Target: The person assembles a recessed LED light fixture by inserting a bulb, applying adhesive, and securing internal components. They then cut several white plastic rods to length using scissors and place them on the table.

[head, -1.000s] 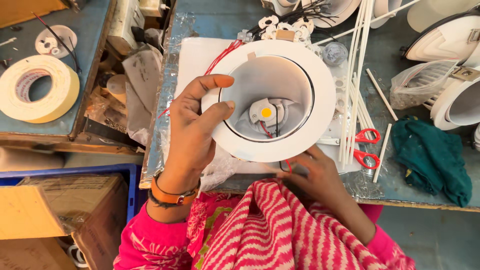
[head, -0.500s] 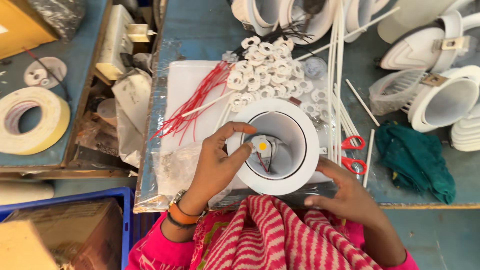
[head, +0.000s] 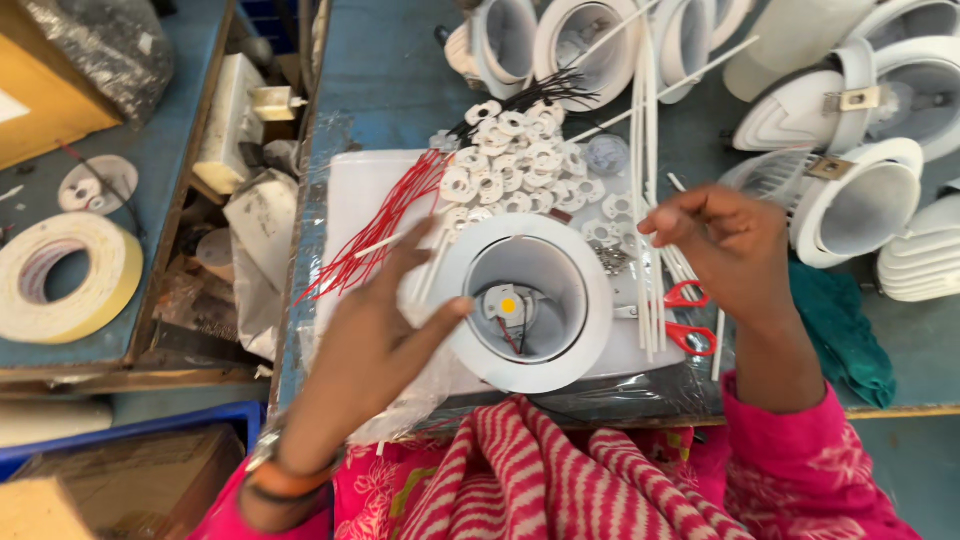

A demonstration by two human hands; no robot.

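While our red-and-white striped cloth (head: 540, 470) bunches in the lap at the near edge, we rest our left hand (head: 375, 325) against the white downlight housing (head: 525, 300), thumb touching its left rim, fingers spread and loose, nothing clasped. That housing sits on a white board (head: 360, 195) at the near edge of the blue workbench (head: 390, 80), mouth up, a small yellow LED chip (head: 507, 304) at its floor with thin wires beside it.

Our right hand (head: 725, 245) hovers just right of the housing, fingertips pinched together above the white sleeving rods (head: 645, 200); whether something tiny sits in the pinch we cannot tell. Red-handled scissors (head: 690, 315) lie just beneath that hand, and a teal cloth (head: 840, 320) lies to the right of it.

Farther out: a bundle of red wires (head: 385, 225) fans across the board to the left, and a heap of small white ring-shaped parts (head: 520, 155) lies beyond the housing, black wires trailing from it. At the far edge stand more white lamp housings (head: 870, 195), some tipped on their sides. Off to the left, on a separate surface, lies a roll of pale tape (head: 65, 275).
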